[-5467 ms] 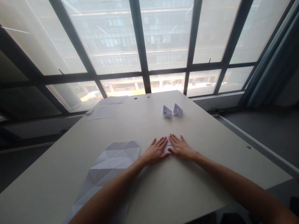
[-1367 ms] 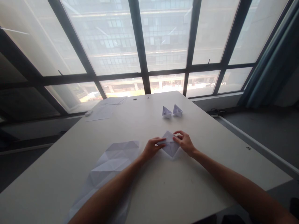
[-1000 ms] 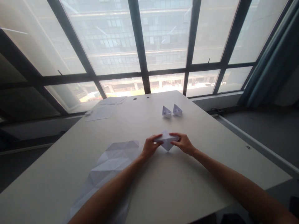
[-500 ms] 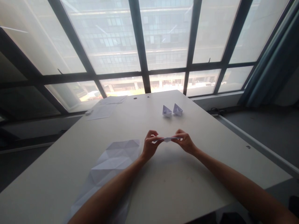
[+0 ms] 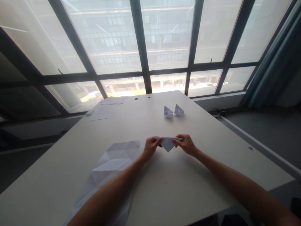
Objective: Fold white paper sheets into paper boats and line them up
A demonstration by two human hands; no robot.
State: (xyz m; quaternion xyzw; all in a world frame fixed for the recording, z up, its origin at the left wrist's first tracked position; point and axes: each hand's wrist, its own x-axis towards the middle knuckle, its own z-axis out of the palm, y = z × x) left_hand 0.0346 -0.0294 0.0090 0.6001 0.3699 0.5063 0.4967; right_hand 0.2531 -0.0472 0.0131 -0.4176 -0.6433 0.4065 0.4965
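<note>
Between my two hands is a small folded paper triangle point(image 5: 168, 143), white, with its point hanging down toward me and its long edge on top. My left hand point(image 5: 150, 146) pinches its left corner, thumb in front. At the right corner, my right hand point(image 5: 185, 144) grips it the same way. Beyond my hands, two folded paper boats point(image 5: 168, 112) stand side by side on the white table point(image 5: 150, 122). A large creased paper sheet point(image 5: 110, 169) lies at the left, partly under my left forearm.
Flat paper sheets point(image 5: 101, 112) lie at the table's far left, with a small white object point(image 5: 89, 113) beside them. Windows point(image 5: 168, 34) rise behind the far edge. A blue curtain point(image 5: 270, 56) hangs at the right.
The folded paper has been tilted from nearly edge-on so its triangular face now shows, point downward. My fingers have turned with it; the paper boats stay where they were.
</note>
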